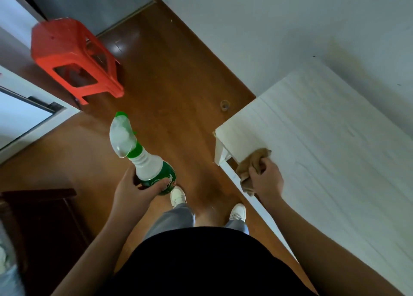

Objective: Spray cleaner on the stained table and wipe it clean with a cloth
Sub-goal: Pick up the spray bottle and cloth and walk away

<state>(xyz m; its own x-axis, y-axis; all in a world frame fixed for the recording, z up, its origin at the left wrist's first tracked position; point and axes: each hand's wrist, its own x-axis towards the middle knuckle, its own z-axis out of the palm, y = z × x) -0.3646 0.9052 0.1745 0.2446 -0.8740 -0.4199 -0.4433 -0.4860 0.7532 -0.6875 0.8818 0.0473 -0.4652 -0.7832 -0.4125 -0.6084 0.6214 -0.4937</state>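
A white table point(324, 143) fills the right side of the view, its near corner pointing left. My right hand point(266, 179) grips a crumpled tan cloth point(248, 165) and holds it against the table's front edge near that corner. My left hand point(134, 189) holds a green and white spray bottle point(143, 155) by its body over the wooden floor, well left of the table. The bottle's translucent trigger head points away from me. No stain shows plainly on the tabletop.
A red plastic stool point(73, 59) stands on the wooden floor point(169, 83) at the upper left. Dark wooden furniture point(40, 224) sits at the lower left. A white wall point(290, 27) runs behind the table. My feet in white shoes stand between bottle and table.
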